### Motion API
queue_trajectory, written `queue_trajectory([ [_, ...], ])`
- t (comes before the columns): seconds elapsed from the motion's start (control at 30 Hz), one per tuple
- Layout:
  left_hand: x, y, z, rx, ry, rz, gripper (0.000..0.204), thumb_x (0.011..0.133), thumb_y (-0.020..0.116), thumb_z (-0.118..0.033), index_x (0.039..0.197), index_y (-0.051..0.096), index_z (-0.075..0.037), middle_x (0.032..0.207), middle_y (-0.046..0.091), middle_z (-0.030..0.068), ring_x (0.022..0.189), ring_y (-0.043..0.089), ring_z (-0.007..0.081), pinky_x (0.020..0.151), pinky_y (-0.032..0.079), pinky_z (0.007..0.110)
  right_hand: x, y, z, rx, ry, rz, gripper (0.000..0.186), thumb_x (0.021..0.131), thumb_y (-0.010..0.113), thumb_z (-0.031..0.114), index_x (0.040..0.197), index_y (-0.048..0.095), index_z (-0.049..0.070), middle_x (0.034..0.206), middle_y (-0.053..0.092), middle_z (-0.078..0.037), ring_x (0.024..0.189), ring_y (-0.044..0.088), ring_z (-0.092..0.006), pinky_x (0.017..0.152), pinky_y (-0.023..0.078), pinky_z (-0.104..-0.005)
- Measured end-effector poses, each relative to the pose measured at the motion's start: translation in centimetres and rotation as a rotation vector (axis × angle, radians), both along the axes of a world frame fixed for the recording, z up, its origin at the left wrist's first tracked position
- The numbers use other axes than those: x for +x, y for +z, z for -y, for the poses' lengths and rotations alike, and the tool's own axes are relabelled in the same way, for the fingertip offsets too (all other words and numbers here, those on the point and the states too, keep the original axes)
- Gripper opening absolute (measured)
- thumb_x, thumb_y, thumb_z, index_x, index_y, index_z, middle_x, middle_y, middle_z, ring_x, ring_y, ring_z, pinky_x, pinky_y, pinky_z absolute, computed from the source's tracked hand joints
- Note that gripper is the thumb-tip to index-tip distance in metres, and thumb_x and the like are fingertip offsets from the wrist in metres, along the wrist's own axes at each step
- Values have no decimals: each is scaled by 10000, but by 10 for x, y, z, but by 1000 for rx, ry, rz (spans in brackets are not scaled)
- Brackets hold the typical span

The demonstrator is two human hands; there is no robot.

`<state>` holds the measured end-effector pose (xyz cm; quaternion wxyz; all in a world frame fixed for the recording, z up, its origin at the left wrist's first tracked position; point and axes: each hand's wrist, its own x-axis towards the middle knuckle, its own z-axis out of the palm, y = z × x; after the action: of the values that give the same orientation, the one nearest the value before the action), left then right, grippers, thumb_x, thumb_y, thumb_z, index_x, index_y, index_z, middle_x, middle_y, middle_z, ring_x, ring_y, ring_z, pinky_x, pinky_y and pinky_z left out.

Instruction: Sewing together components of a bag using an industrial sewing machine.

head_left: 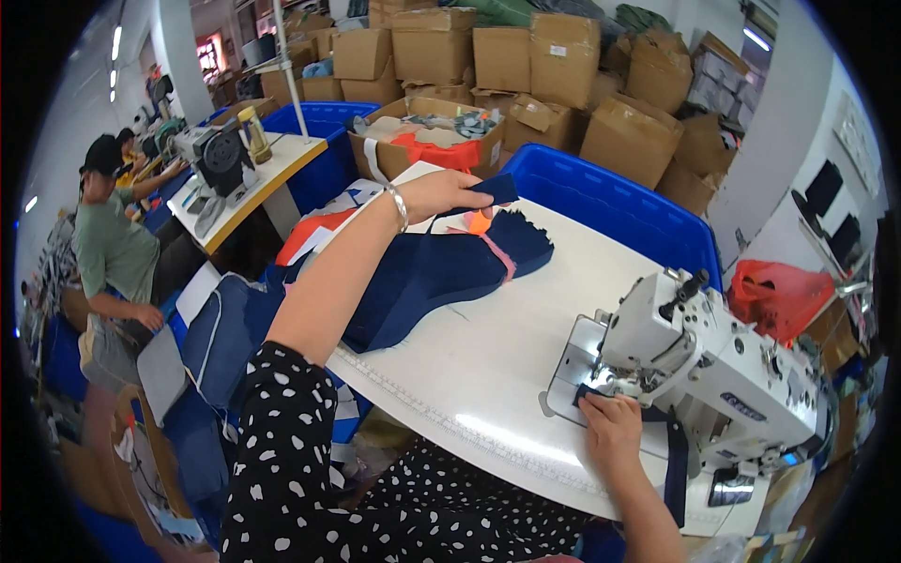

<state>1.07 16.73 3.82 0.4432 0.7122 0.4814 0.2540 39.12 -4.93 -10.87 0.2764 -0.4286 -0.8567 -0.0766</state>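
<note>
My left hand (443, 195), with a silver bangle at its wrist, is stretched over the far side of the white table. Its fingers pinch a small navy fabric piece (499, 189). Below that arm lies a large stack of navy cut fabric (422, 272) with a pink band near its frayed end. At the right, my right hand (615, 427) is at the needle area of a white sewing machine (718, 357). Its fingertips are closed on the edge of a navy fabric strip (675, 469), which runs behind the hand toward the table's front edge.
A blue bin (619, 206) stands along the table's far edge. Beyond it are stacked cardboard boxes (535, 66) and an open box of fabric scraps (427, 131). A red plastic bag (779, 296) hangs behind the machine. At left, a co-worker (122, 225) sits near another sewing machine (221, 155).
</note>
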Motion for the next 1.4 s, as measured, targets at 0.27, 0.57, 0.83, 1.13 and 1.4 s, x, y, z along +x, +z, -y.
queue_trajectory([
  [0.27,70,-10,74,-288,-382,199,232,1026,510,-183,1158,573,-3,1071,717,132,946,670,150,905,510,278,-3,2,-4,34,18,-8,356,750,671,32,1101,703,83,1027,704,-24,915,654,-195,820,499,-403],
  [0.57,115,-49,114,-687,-279,335,333,1012,516,-181,1224,582,68,1134,697,209,898,718,221,854,553,270,0,-5,-1,-43,-33,-29,374,841,704,179,1189,647,53,949,694,-58,888,658,-216,814,482,-413],
  [0.83,133,-99,129,-785,-363,318,343,1021,485,-209,1216,601,47,1101,713,154,821,685,142,790,549,239,1,1,-1,-130,-44,-67,499,838,723,361,1190,590,34,1005,716,-67,926,672,-266,953,471,-442],
  [1.13,151,-114,146,-535,-395,130,386,1011,533,-266,1330,613,-65,1202,687,65,990,581,84,935,446,219,1,-9,-3,-22,-30,-50,255,839,726,145,1057,627,57,998,716,-47,884,683,-230,878,505,-416],
  [1.4,148,-120,148,-240,-314,112,350,882,692,-65,1231,673,-47,1122,699,57,973,637,112,889,512,253,1,-3,0,-69,-41,-69,238,857,713,177,1049,628,64,1036,719,-41,903,682,-225,884,499,-413],
])
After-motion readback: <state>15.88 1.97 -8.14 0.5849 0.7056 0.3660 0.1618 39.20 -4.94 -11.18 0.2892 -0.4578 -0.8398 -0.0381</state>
